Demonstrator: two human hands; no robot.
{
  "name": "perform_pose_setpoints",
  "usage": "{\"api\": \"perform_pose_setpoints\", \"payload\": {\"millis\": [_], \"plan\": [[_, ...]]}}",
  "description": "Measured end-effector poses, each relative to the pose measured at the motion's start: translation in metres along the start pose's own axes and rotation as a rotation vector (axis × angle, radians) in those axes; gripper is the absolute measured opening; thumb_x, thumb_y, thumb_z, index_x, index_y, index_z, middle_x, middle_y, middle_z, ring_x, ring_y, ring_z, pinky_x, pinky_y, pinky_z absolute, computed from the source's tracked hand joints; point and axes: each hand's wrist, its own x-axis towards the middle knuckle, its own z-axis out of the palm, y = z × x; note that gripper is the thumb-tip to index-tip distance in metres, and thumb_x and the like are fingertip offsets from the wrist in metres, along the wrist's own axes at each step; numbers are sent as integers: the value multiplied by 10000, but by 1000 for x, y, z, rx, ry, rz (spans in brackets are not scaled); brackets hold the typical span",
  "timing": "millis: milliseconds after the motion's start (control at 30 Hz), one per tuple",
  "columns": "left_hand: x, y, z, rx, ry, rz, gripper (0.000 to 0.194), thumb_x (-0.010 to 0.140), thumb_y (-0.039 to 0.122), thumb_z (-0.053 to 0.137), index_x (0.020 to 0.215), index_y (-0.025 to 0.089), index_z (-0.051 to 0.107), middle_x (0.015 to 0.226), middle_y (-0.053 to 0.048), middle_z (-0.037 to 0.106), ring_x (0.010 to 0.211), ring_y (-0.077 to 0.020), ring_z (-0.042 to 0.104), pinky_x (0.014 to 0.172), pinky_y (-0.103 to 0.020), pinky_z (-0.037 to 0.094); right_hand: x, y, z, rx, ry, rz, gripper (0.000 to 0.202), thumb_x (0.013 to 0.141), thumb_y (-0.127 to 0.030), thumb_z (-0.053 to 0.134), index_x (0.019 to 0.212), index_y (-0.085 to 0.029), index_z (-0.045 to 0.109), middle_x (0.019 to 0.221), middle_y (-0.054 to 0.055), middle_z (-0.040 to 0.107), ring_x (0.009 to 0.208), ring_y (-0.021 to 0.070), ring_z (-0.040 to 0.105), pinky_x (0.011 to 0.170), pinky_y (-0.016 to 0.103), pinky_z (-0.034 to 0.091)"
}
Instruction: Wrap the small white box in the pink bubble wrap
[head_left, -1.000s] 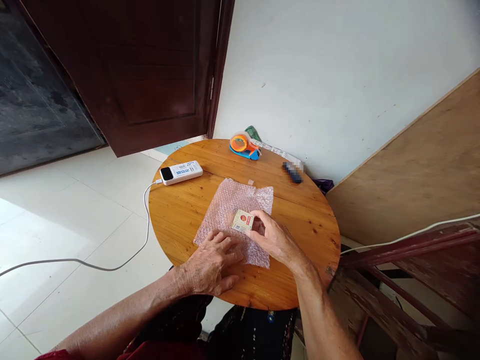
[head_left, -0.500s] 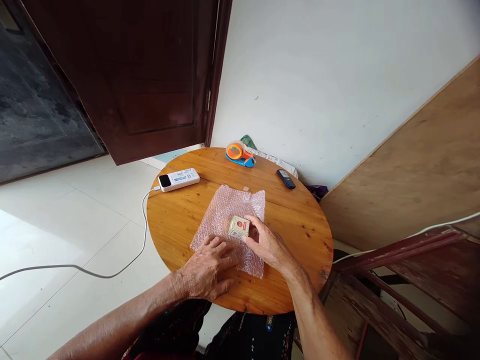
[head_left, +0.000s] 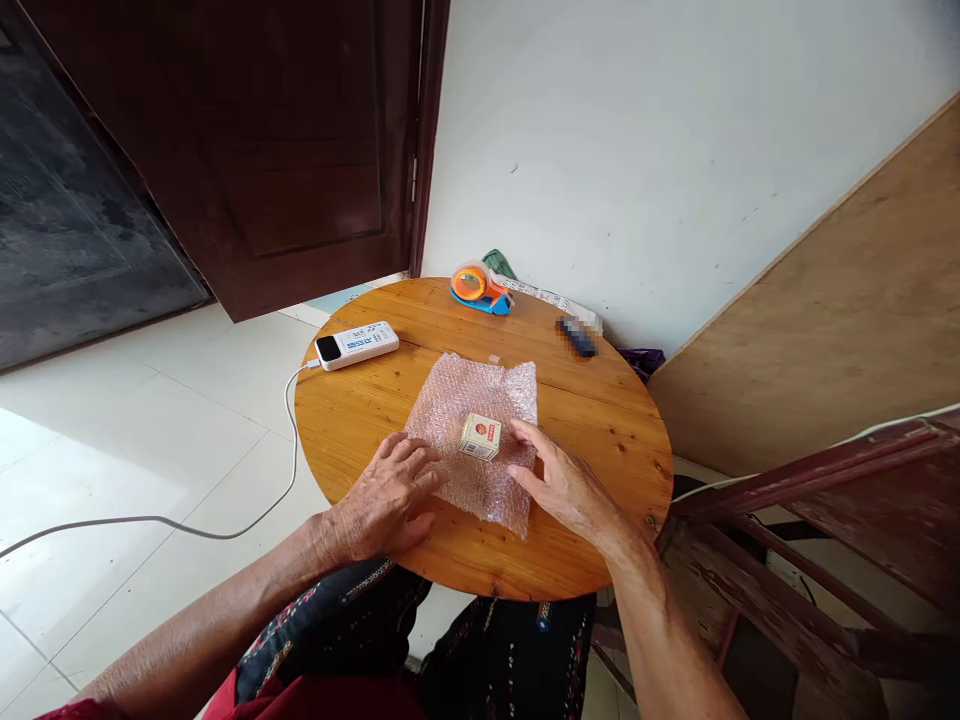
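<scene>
A small cream box with red print rests on a pinkish sheet of bubble wrap, which lies on the round wooden table. To the right of the box, my right hand is open, thumb and fingers apart and off the box. My left hand is open too, fingers spread at the left edge of the bubble wrap; whether its fingertips touch the sheet I cannot tell.
An orange and blue tape dispenser stands at the table's far edge. At the left lies a white power bank with a grey cable running to the floor. A dark, blurred object sits at the back right.
My right hand has let go of the small box and drawn back to the right. My left hand has shifted left, toward the edge of the bubble wrap.
</scene>
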Motion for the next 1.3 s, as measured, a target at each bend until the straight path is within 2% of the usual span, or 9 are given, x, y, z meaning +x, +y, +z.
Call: {"api": "perform_pose_setpoints", "payload": {"millis": [133, 300, 533, 667, 800, 933, 1033, 1167, 1300], "plan": [[4, -5, -2, 43, -12, 19, 360, 755, 170, 618, 1113, 211, 621, 1252, -89, 608, 1201, -288, 490, 1113, -519, 315, -7, 3, -8, -127, -17, -40, 438, 821, -219, 600, 1258, -242, 607, 1219, 92, 693, 1124, 286, 653, 976, 490, 516], [13, -1, 12, 60, 23, 71, 112, 844, 148, 557, 893, 212, 635, 1186, -63, 642, 1141, -247, 527, 1098, -474, 340, -10, -6, -9, -165, 28, -76, 350, 845, -225, 577, 1188, -251, 642, 1132, 81, 718, 1051, 277, 674, 935, 470, 533], [19, 8, 23, 53, 62, 46, 118, 887, 139, 519, 882, 187, 627, 1102, -71, 664, 1035, -224, 568, 1032, -450, 394, 18, -30, 4, -138, 87, -140, 579, 807, -202, 612, 1371, -226, 487, 1287, 120, 642, 1174, 297, 612, 975, 467, 505], [17, 11, 25, 45, 66, 28, 130, 910, 147, 511, 879, 185, 631, 1090, -67, 667, 985, -216, 569, 961, -418, 431, 30, -31, 13, -135, 33, -112, 438, 796, -149, 588, 1226, -230, 571, 1139, 89, 699, 1039, 266, 660, 895, 411, 525], [16, 11, 26, 35, 70, 28, 133, 925, 168, 511, 881, 183, 635, 1081, -65, 672, 963, -216, 568, 915, -398, 443, 30, -33, 14, -86, 17, -94, 336, 833, -176, 570, 1163, -235, 583, 1104, 67, 703, 984, 240, 668, 850, 365, 525], [16, 11, 27, 23, 70, 31, 124, 919, 159, 519, 885, 177, 636, 1051, -65, 676, 958, -211, 571, 924, -397, 443, 29, -33, 16, -57, -2, -92, 349, 844, -169, 556, 1187, -232, 570, 1131, 75, 690, 1021, 246, 654, 886, 384, 519], [16, 10, 26, 23, 91, 39, 113, 911, 156, 534, 859, 178, 631, 1041, -58, 681, 930, -206, 574, 910, -396, 453, 28, -29, 19, -11, -10, -91, 453, 842, -161, 561, 1285, -252, 531, 1226, 82, 655, 1111, 257, 629, 954, 419, 509], [20, 8, 20, -32, 118, 20, 106, 892, 138, 548, 837, 185, 625, 1083, -61, 681, 969, -212, 591, 907, -393, 469, 18, -19, 12, 166, -31, -66, 650, 848, -241, 610, 1457, -257, 383, 1388, 119, 561, 1204, 278, 597, 993, 465, 518], [35, 3, 11, -111, 172, -8, 96, 887, 145, 558, 834, 188, 625, 1091, -73, 680, 999, -215, 612, 915, -392, 487, -2, -18, -7, 327, -149, -33, 623, 864, -423, 634, 1420, -227, 431, 1387, 149, 564, 1196, 303, 611, 975, 497, 534]]}}
